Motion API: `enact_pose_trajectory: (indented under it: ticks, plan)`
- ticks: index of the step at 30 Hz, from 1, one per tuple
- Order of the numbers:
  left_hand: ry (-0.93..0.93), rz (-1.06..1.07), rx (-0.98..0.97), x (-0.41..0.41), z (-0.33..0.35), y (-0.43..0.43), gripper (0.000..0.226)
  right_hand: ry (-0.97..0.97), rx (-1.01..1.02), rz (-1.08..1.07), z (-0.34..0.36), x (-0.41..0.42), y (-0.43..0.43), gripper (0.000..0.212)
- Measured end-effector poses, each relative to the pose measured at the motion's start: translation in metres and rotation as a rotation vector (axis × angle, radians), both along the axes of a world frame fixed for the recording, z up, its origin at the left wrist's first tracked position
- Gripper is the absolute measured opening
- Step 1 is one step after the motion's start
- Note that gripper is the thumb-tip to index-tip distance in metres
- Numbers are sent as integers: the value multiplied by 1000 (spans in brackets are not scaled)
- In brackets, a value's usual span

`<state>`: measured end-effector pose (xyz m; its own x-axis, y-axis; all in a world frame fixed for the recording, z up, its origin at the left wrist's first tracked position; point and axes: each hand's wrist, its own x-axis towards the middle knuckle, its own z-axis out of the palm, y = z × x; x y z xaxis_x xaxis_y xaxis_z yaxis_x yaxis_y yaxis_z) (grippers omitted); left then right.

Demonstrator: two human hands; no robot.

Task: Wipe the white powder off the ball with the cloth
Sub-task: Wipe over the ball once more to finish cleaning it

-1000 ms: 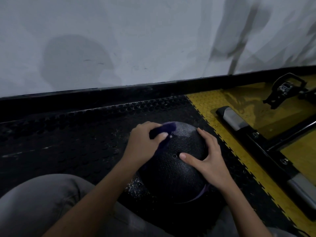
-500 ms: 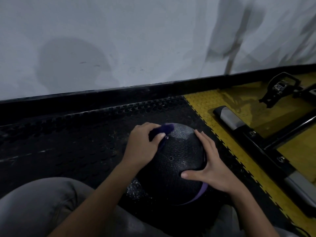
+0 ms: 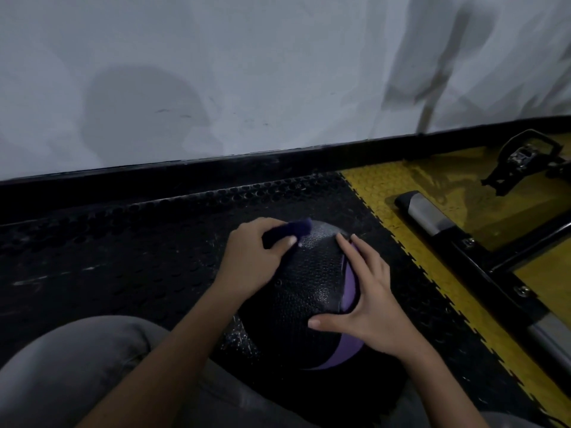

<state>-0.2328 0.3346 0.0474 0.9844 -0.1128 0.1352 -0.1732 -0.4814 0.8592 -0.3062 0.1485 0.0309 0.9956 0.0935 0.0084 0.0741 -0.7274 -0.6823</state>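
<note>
The grip of the left hand is holding a dark purple cloth, thumb lying over the curled fingers, and is pressing it against the far upper left of the ball. The right hand is resting wide and flat on the ball's right side, fingers straight and thumb reaching across the near face, gripping nothing. The ball is black and pebbled, with a purple stripe curving down its right side. It is sitting on the floor in front of the person, whose grey trouser knee is showing to its near left.

A black studded floor mat is lying under the ball and running off to its left. To the ball's right a yellow mat is joining it along a toothed seam. On the yellow mat a black machine frame with a grey bar end and a pedal is standing. Beyond the ball a black skirting is running below a white wall carrying soft shadows.

The light is dim. White powder is showing as faint specks on the mat at the ball's near left and on the ball just beside the cloth. The ball's underside is sinking into shadow, the cloth's far end is blurring, and the frame is being cut off at the right edge.
</note>
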Motion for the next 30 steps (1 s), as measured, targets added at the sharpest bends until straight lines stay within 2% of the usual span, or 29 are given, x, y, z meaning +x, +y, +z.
enact_pose_trajectory:
  ticks: [4, 8, 11, 18, 21, 24, 26, 28, 30]
  plan:
    - [-98, -98, 101, -3, 4, -6, 23, 7, 13, -24, 1, -4, -6, 114]
    - [36, 52, 16, 18, 0, 7, 11, -6, -3, -7, 0, 0, 0, 113]
    - [62, 44, -29, 15, -1, 9, 11, -16, -17, -11, 1, 1, 4, 113]
    - [-144, -172, 162, 0, 8, 2, 22, 2, -4, -14, 1, -1, -2, 115]
    - [-70, -123, 206, 24, 10, 15, 16, -3, -13, 0, 2, 2, 2, 114]
    - [19, -121, 90, 28, 9, 18, 12, -7, -23, -9, 2, 3, 3, 113]
    - [-20, -211, 70, 14, 9, 11, 14, -15, -29, -15, 2, 2, 2, 111]
    - [-130, -302, 138, 1, 11, 4, 19, -12, -30, -16, 1, 1, 0, 111]
    - [-163, -306, 182, 6, 13, 4, 20, -7, -25, -7, 1, 1, 0, 111]
